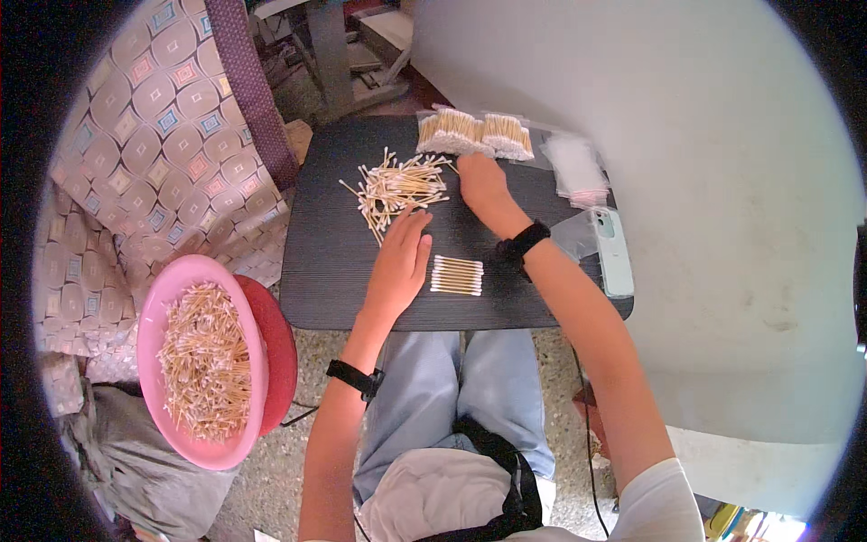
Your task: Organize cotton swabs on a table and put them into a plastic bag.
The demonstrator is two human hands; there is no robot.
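Note:
A loose pile of cotton swabs [405,185] with wooden sticks and white tips lies on the dark table [334,280]. My left hand [397,266] rests at the pile's near edge, open, with its fingers stretched forward. My right hand [485,190] is beyond it, right of the pile, its fingers closed on a cotton swab [451,165] whose end shows at the fingertips. Between my forearms, a neat row of several swabs [457,275] lies side by side. Just past my right hand are packed bundles of swabs [452,132] in clear plastic.
Clear plastic bags [575,167] are stacked at the table's far right. A pale phone [614,253] lies by the right edge. Left of the table, a pink basin [149,339] full of swabs sits on a red stool [282,352]. A pale wall [722,226] rises on the right.

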